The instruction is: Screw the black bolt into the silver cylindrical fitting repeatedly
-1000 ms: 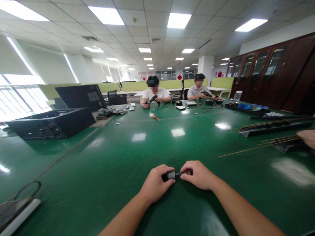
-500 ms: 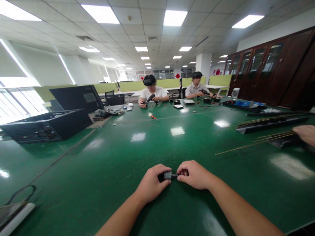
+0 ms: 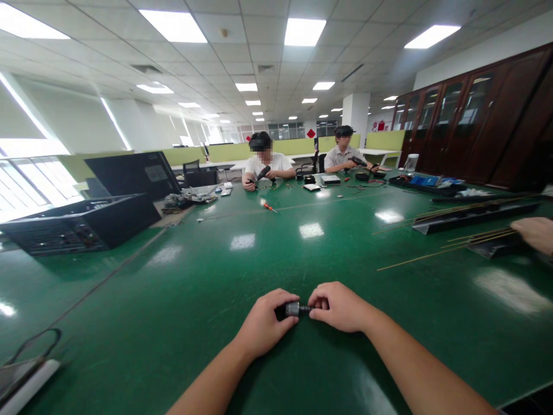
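Note:
A small grey cylinder (image 3: 292, 309), which looks like a little motor, lies sideways between my hands just above the green table (image 3: 216, 357). My left hand (image 3: 265, 323) is closed around it, thumb below and fingers above. From its right end a thin dark shaft (image 3: 305, 309) points toward my right hand (image 3: 339, 308). The fingers of that hand are curled in a pinch at the shaft's tip. Whatever else sits inside the pinch is hidden by the fingers.
An open black computer case (image 3: 82, 222) stands at the left. An orange-handled screwdriver (image 3: 268, 207) lies farther back. Thin brass-coloured rods (image 3: 423, 258) and dark metal channels (image 3: 475, 216) are at the right, near another person's hand (image 3: 533, 233). Two people sit across, each holding a power drill (image 3: 263, 172).
Both hands keep their hold on the grey cylinder and its shaft. The view has shifted very slightly; little else differs.

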Action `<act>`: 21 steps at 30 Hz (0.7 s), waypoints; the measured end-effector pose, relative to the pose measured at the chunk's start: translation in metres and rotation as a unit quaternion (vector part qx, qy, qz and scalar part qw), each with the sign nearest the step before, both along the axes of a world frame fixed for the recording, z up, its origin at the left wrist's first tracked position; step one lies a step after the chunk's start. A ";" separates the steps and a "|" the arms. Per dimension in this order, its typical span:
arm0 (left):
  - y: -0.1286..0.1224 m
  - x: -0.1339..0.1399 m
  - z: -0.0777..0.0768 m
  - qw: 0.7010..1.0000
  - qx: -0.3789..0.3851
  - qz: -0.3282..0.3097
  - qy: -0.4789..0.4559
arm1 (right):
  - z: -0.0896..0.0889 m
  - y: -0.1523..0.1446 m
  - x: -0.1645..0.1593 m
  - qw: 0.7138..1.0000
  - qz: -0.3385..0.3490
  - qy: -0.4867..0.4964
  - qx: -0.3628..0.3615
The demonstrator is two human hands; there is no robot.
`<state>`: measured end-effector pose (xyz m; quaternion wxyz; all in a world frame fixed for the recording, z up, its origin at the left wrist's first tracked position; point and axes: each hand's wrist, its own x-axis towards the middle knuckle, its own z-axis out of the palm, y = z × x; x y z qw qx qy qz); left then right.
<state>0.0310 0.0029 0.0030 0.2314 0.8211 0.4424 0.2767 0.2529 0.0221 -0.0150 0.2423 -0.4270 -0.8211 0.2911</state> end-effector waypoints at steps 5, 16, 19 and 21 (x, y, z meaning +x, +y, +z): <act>0.000 -0.001 -0.001 1.000 -0.001 -0.002 -0.002 | -0.001 0.000 0.000 1.000 -0.001 -0.004 0.003; 0.000 -0.001 -0.002 1.000 -0.003 -0.003 -0.003 | -0.001 0.000 0.001 1.000 -0.002 0.002 -0.001; 0.000 -0.001 -0.002 1.000 -0.004 -0.004 -0.004 | -0.001 -0.001 0.001 1.000 0.000 0.004 0.001; 0.000 -0.001 -0.002 1.000 -0.004 -0.003 -0.003 | -0.001 -0.001 0.001 1.000 0.001 0.004 0.003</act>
